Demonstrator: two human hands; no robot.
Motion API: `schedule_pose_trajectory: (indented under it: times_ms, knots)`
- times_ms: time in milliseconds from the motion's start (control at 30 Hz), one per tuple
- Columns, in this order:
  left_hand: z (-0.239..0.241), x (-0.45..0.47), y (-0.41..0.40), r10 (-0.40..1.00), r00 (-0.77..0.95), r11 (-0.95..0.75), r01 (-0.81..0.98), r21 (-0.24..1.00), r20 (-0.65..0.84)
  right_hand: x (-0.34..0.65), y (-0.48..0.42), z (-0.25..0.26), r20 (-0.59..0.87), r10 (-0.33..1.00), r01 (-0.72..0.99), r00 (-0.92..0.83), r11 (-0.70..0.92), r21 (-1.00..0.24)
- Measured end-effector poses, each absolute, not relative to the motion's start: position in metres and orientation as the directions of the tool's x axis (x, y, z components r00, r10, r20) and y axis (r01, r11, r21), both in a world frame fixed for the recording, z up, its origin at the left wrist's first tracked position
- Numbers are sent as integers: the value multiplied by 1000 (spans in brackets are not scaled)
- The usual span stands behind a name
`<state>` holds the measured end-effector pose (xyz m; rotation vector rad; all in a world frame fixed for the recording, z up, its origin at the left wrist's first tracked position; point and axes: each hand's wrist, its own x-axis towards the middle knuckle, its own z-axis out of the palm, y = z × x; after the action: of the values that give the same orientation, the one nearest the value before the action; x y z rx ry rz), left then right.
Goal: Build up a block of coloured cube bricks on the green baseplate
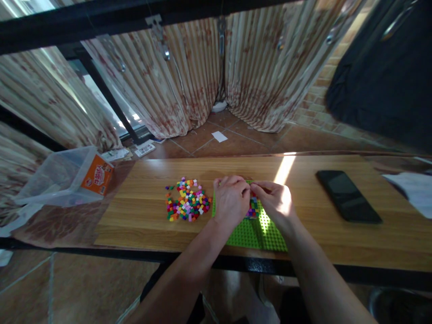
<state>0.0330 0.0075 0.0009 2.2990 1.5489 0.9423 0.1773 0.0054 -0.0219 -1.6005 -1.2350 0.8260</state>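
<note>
A green studded baseplate (248, 236) lies on the wooden table, partly under both my hands. Small coloured bricks (253, 209) form a patch on it, half hidden by my fingers. My left hand (232, 195) rests over the plate's left and upper part, fingers curled in; whatever they hold is hidden. Close by on the right, my right hand (275, 200) has thumb and forefinger pinched together at the patch's upper edge, and anything between them is too small to make out. Left of the plate a loose pile of small bricks (189, 202) in many colours is spread out.
A black phone-like slab (349, 196) lies on the right of the table (135, 229). Beyond the left edge stands a clear plastic bin (60, 175) with an orange label. White papers (413, 191) are at the far right. Striped curtains (192, 76) hang behind.
</note>
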Motion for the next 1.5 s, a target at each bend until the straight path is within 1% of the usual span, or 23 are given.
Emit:
schedule_pose_trajectory:
  times_ms: [200, 300, 500, 633, 767, 867, 967, 1033, 1100, 1200, 1267, 1367, 1500]
  knots:
    - [1, 32, 6, 886, 271, -443, 737, 511, 377, 179, 6, -21, 23, 968, 364, 248, -71, -929]
    - [3, 28, 4, 885, 257, -448, 694, 563, 387, 178, 4, -20, 19, 969, 347, 246, -70, -935]
    - [6, 5, 10, 900, 122, -406, 581, 705, 418, 179, 1, -18, -36, 944, 162, 327, -94, -982]
    - [4, -13, 20, 902, 42, -372, 578, 726, 429, 180, 3, -18, -70, 927, 122, 369, -123, -985]
    - [3, -31, 27, 941, 38, -276, 666, 693, 337, 182, 3, -20, -91, 932, 138, 351, -148, -979]
    - [3, -51, 31, 969, 41, -196, 726, 659, 243, 185, 1, -20, -63, 938, 201, 340, -138, -970]
    - [3, -76, 34, 988, 87, -149, 755, 639, 129, 185, -2, -17, -8, 947, 283, 321, -104, -953]
    - [4, -90, 34, 985, 149, -171, 766, 620, 88, 183, -4, -14, 40, 956, 315, 292, -57, -947]
    - [5, -98, 33, 969, 234, -231, 769, 597, 74, 180, -6, -11, 56, 958, 309, 280, -34, -951]
    - [5, -97, 28, 933, 352, -332, 774, 539, 68, 176, -7, -11, 20, 956, 273, 293, -63, -960]
    - [4, -90, 25, 913, 402, -385, 792, 474, 70, 175, -6, -11, -2, 954, 262, 300, -84, -961]
    - [0, -75, 20, 908, 413, -411, 834, 369, 77, 174, -5, -12, 7, 953, 264, 301, -77, -961]
    - [-3, -62, 16, 925, 369, -380, 889, 255, 92, 173, -5, -11, 27, 954, 286, 298, -62, -956]
